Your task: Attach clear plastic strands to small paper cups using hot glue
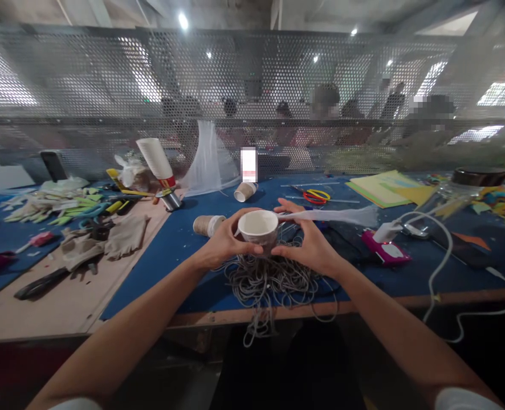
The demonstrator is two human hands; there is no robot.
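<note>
Our left hand (225, 244) grips cup (258, 228), fingers and thumb around its side. Our right hand (311, 242) curves open at cup's other side, thumb and fingers parted; whether it touches cup, we cannot tell. White strip (333, 215) stretches from beside cup across our right fingers. Cup upright, mouth up, above tangled cord (273, 282) on blue mat (158, 273). Beyond: scissors (316, 197); to left, tilted cup stack (155, 159), gloves (126, 236).

White paper cup (258, 225), mouth up.
</note>
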